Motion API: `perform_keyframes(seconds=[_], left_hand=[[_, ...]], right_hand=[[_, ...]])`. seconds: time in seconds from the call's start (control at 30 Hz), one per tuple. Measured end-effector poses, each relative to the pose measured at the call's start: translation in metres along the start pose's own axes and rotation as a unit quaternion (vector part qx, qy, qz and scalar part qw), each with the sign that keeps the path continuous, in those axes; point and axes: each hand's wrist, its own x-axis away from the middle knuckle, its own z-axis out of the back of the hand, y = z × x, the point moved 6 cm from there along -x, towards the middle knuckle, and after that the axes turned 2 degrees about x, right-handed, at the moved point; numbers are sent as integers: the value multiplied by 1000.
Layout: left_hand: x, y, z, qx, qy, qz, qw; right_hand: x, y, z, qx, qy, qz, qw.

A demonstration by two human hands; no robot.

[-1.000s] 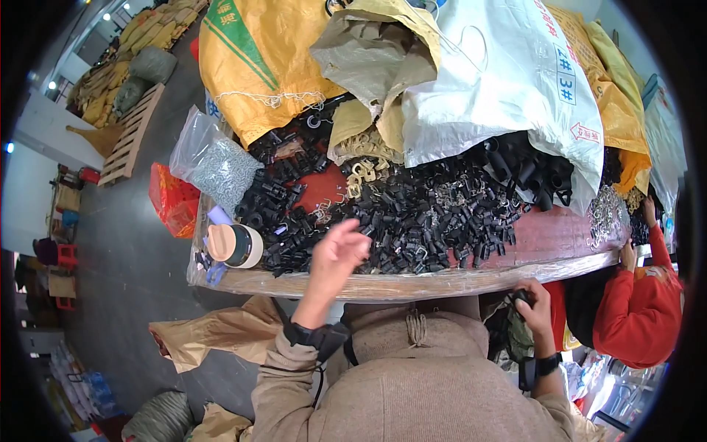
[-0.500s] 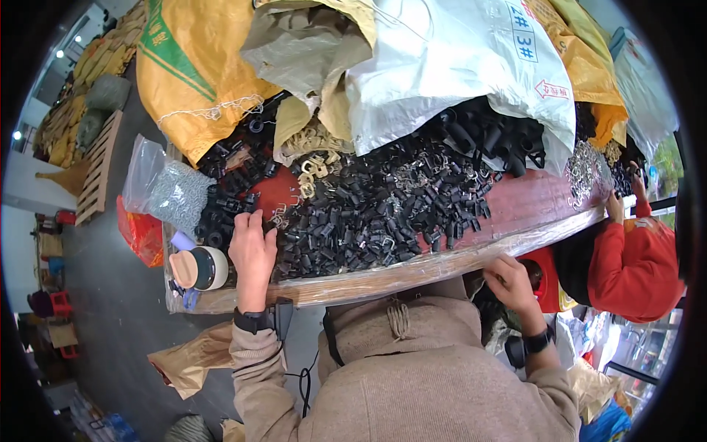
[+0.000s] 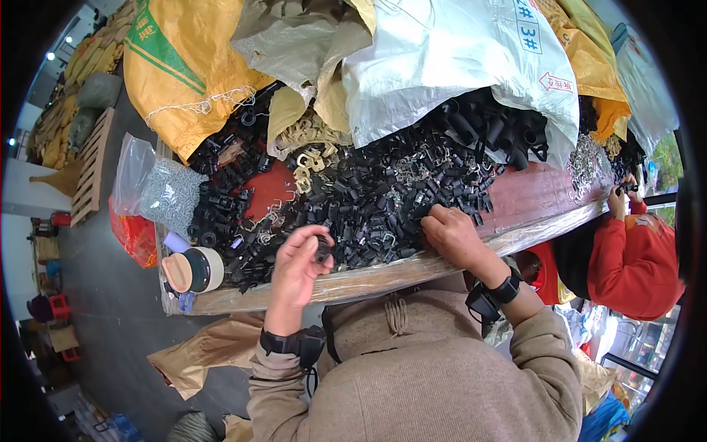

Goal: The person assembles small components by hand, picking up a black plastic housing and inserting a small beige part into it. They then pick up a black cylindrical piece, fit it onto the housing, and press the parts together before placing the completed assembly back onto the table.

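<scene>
My left hand (image 3: pixel 300 267) is raised over the table's near edge, its fingers curled round a small black ring-shaped plastic part (image 3: pixel 322 250). At the right of the heap, my right hand (image 3: pixel 451 234) has its fingertips pressed together and down among the black plastic parts (image 3: pixel 368 214); whatever is between them is hidden. Small metal clips (image 3: pixel 266 225) lie mixed into the heap, left of centre. Beige plastic pieces (image 3: pixel 303 177) lie at its far left side.
Large yellow (image 3: pixel 184 66) and white sacks (image 3: pixel 449 66) spill parts at the back. A lidded cup (image 3: pixel 206 269) and a clear bag of small grey pieces (image 3: pixel 173 191) stand at the left. A person in red (image 3: pixel 633 258) handles parts at the right.
My left hand has moved right and toward me from the heap's left side, and now holds a black part. My right hand has come up from below the table edge onto the heap.
</scene>
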Motion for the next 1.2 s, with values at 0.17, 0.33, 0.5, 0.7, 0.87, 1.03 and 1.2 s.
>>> perform_keyframes(seconds=[0.17,0.33,0.5,0.7,0.87,1.03,1.2], left_hand=[[-2,-32,2,27,-57,52,997],[1,-52,-4,75,-89,118,986],[8,-54,-29,104,-88,134,981],[8,-63,-49,61,-78,141,985],[1,-79,-50,-9,-92,161,983],[-5,-82,-59,-6,-114,167,979],[-1,-82,-69,145,-152,181,961]], right_hand=[[4,-6,4,-42,60,21,997],[3,-4,-6,-1,10,-14,1000],[7,0,-8,-25,7,-51,998],[5,1,10,-216,62,-96,970],[7,-6,12,-376,27,-160,912],[0,-29,24,-397,36,-139,906],[-1,-43,32,-303,93,-59,947]])
